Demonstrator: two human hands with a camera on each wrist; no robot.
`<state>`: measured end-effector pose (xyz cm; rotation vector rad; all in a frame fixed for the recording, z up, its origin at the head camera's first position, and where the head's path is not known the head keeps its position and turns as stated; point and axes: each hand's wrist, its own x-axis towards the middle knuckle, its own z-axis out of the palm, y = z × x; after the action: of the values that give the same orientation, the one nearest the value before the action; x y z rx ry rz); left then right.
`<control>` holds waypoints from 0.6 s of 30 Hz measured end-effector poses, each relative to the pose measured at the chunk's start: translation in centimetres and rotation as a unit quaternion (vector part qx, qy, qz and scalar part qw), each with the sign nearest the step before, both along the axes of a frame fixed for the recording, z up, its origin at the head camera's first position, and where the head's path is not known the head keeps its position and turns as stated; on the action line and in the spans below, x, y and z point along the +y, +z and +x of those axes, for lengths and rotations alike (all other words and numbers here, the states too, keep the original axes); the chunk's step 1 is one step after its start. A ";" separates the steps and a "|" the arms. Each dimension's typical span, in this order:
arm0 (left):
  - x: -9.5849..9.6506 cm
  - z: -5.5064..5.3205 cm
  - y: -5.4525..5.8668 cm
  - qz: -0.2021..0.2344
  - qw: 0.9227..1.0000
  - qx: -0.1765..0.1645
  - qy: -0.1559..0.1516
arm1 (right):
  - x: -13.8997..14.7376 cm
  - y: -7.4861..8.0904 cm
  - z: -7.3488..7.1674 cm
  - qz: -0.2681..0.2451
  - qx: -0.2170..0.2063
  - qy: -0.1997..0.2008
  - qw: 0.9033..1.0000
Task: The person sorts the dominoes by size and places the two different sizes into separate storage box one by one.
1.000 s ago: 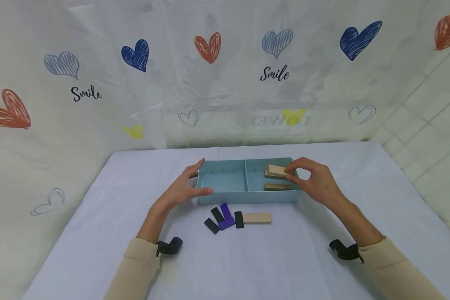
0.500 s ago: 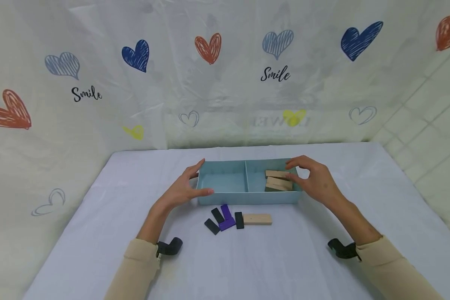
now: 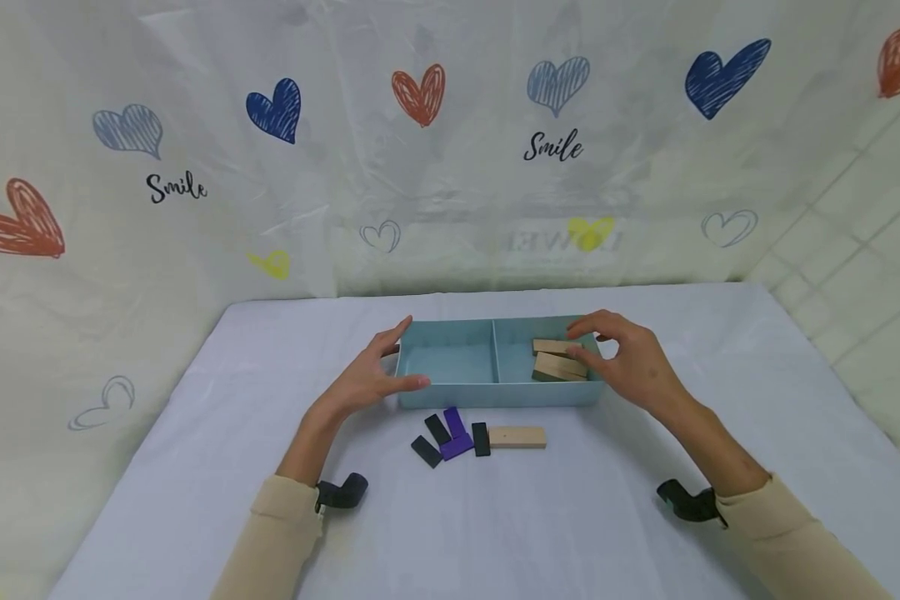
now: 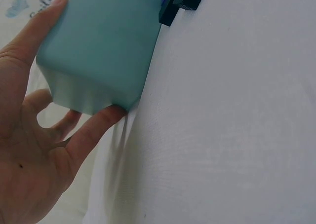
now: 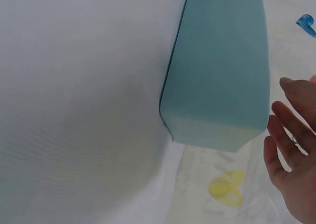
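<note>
A light blue two-compartment box [image 3: 450, 397] sits on the white-covered table. My left hand [image 3: 366, 375] grips its left end, thumb at the front rim and fingers spread toward the back; in the left wrist view, fingertips [image 4: 111, 114] rest against the end wall. My right hand [image 3: 641, 367] hovers over the box's right end, thumb and fingers apart with nothing between them. Under it, several wooden blocks [image 3: 558, 363] lie in the right compartment, one at the back and others overlapping at a slant near the front. The left compartment [image 3: 450, 354] holds nothing.
In front of the box lie a loose wooden block [image 3: 519, 437], a black piece [image 3: 481, 439] against its left end, two purple pieces [image 3: 457, 446] and two more black pieces [image 3: 426, 451]. A printed curtain [image 3: 457, 183] hangs behind the table.
My right hand pinched a wooden block over the right compartment; that block now lies at a slant near the front, and the fingers have parted. My left hand stays at the box.
</note>
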<state>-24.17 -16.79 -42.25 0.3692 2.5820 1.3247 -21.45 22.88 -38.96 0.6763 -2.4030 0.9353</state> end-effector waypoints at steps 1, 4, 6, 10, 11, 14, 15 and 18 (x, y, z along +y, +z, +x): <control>0.0 0.0 0.0 0.000 1.000 0.000 0.000 | -0.1 0.0 0.1 -0.002 -0.001 0.003 1.000; 0.1 0.0 0.0 0.001 1.000 -0.001 0.001 | -0.2 0.1 0.2 -0.004 -0.007 0.007 1.000; 0.1 -0.1 0.0 -0.001 1.000 -0.002 0.004 | -0.3 0.1 0.3 -0.002 -0.015 0.008 1.000; 0.2 -0.1 0.1 -0.001 1.000 0.000 0.006 | -0.5 0.2 0.6 0.001 -0.034 0.020 0.999; 0.2 -0.1 0.1 0.000 1.000 0.001 0.006 | -0.5 0.2 0.8 0.001 -0.039 0.025 0.999; 0.2 -0.1 0.0 0.000 1.000 0.002 0.003 | -0.7 0.2 1.2 0.002 -0.046 0.034 0.998; 0.2 -0.1 0.0 0.000 1.000 0.001 0.004 | -0.8 0.3 1.3 0.001 -0.048 0.036 0.998; 0.2 0.0 0.0 -0.001 1.000 0.002 0.002 | -1.0 0.3 1.6 0.006 -0.047 0.043 0.998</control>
<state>-24.17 -16.64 -42.27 0.3651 2.5879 1.3249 -19.84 21.86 -38.70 0.7624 -2.4798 1.0103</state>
